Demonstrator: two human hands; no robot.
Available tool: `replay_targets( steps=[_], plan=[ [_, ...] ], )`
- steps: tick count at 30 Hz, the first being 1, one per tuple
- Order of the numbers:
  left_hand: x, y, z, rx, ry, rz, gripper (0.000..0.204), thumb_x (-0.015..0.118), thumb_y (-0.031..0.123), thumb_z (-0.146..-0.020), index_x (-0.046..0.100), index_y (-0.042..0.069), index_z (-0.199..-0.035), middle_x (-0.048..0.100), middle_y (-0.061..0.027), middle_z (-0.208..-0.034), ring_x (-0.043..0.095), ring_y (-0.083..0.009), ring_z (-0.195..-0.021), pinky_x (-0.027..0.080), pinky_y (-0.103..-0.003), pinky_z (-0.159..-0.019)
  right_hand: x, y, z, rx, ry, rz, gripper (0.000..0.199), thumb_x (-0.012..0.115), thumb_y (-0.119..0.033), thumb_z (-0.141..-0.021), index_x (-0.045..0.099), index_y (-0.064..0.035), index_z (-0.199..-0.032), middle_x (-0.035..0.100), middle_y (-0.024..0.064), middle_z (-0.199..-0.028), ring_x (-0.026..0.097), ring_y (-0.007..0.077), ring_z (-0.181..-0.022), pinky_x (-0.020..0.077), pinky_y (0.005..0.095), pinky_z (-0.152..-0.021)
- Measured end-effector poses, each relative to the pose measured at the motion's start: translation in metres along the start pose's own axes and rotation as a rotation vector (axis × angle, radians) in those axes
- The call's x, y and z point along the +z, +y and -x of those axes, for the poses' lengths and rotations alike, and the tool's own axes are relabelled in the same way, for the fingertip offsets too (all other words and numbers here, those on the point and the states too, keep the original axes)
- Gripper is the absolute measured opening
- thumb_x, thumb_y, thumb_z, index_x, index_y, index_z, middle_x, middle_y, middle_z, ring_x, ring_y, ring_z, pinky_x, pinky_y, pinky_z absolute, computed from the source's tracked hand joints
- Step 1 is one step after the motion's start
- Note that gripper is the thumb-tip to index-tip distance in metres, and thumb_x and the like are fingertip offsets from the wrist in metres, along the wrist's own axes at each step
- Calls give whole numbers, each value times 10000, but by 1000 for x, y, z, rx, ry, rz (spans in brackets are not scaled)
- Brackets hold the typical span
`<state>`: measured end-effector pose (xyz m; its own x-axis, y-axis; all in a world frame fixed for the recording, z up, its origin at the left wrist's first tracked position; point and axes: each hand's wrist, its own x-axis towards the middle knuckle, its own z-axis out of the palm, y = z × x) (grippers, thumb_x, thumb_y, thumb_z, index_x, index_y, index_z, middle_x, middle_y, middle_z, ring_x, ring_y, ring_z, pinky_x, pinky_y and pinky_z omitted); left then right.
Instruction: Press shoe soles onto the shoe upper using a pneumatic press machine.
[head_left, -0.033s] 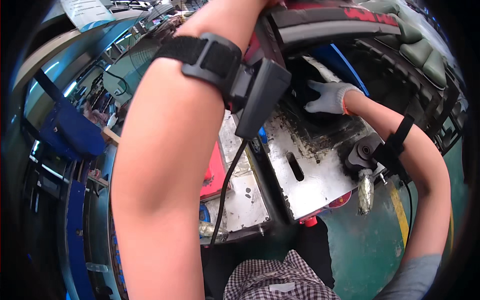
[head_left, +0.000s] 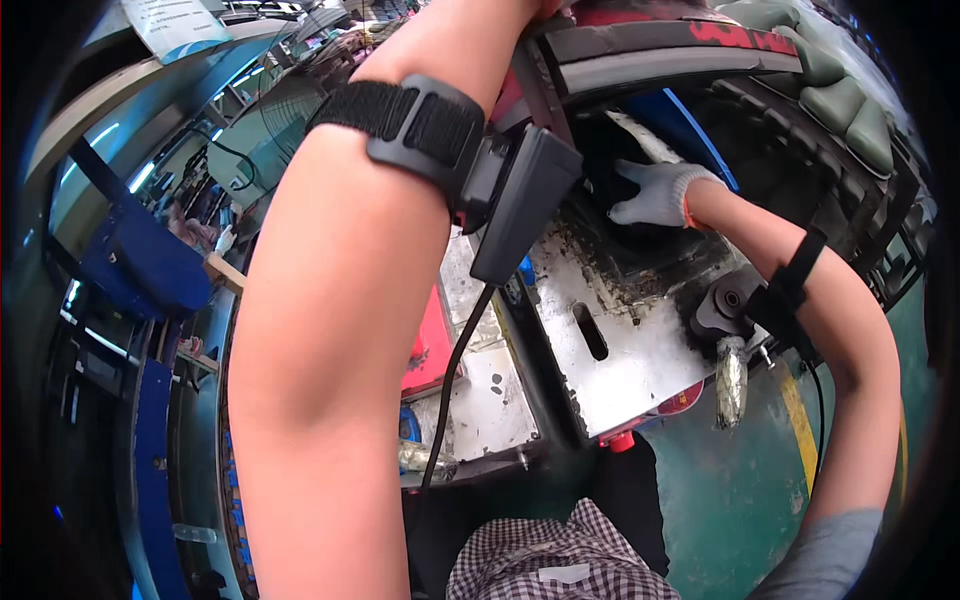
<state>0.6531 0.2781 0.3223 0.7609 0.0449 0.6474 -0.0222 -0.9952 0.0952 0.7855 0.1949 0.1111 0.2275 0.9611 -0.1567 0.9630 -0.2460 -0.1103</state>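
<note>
My left forearm (head_left: 320, 330) rises across the picture and leaves at the top edge, so the left hand is out of sight. A black strap (head_left: 400, 120) with a dark box-shaped device and cable circles that arm. My right hand (head_left: 655, 193), in a white knit glove, rests by the dark recess of a machine, thumb and fingers apart. Dark material (head_left: 600, 185) lies at its fingertips; I cannot make out its shape. Behind the hand slants a bar wrapped in silvery film (head_left: 640, 135). A padded black-and-red machine part (head_left: 670, 55) arches above.
Nearer stands a worn white metal plate (head_left: 625, 370) with a slot. A film-wrapped lever handle (head_left: 731, 385) hangs at its right, and a red knob (head_left: 622, 441) sits on the front edge. Left are a red block (head_left: 430, 350) and blue frame (head_left: 152, 440). Grey-green padded pieces (head_left: 868, 135) lie far right.
The left forearm and its strapped device have shifted very slightly to the right and down. The right hand looks the same.
</note>
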Motion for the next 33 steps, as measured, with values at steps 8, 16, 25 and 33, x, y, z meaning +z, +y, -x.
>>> replay_targets(
  steps=[8, 16, 25, 33],
  plan=[
    [23, 56, 36, -140, 33, -77, 411, 627, 294, -965, 673, 71, -1307, 692, -208, -1261, 648, -357, -1182, 480, -409, -1030, 8, 27, 3, -21, -38, -87, 1008, 655, -625, -825, 318, -160, -1653, 440, 223, -1614, 425, 363, -1493, 348, 397, -1207],
    [50, 47, 47, 97, 123, -72, 360, 660, 184, -942, 699, 20, -1260, 627, -255, -1384, 553, -392, -1325, 390, -432, -1162, 18, 43, -7, -172, 51, -176, 938, 707, -525, -846, 354, -174, -1641, 355, 195, -1672, 289, 340, -1565, 238, 420, -1267],
    [49, 54, 48, -137, 5, 201, 348, 613, 125, -980, 654, 27, -1312, 708, -78, -1204, 616, -167, -1134, 471, -311, -1006, 26, 46, 9, -127, 51, -282, 925, 725, -498, -843, 401, -97, -1610, 371, 200, -1662, 369, 330, -1531, 296, 373, -1244],
    [54, 49, 46, -182, 27, 240, 342, 639, 101, -993, 649, 7, -1321, 701, -48, -1178, 600, -120, -1020, 495, -278, -909, 31, 44, 6, -196, 183, -118, 886, 756, -440, -779, 485, -130, -1564, 519, 215, -1544, 501, 348, -1428, 402, 394, -1181]
  ],
)
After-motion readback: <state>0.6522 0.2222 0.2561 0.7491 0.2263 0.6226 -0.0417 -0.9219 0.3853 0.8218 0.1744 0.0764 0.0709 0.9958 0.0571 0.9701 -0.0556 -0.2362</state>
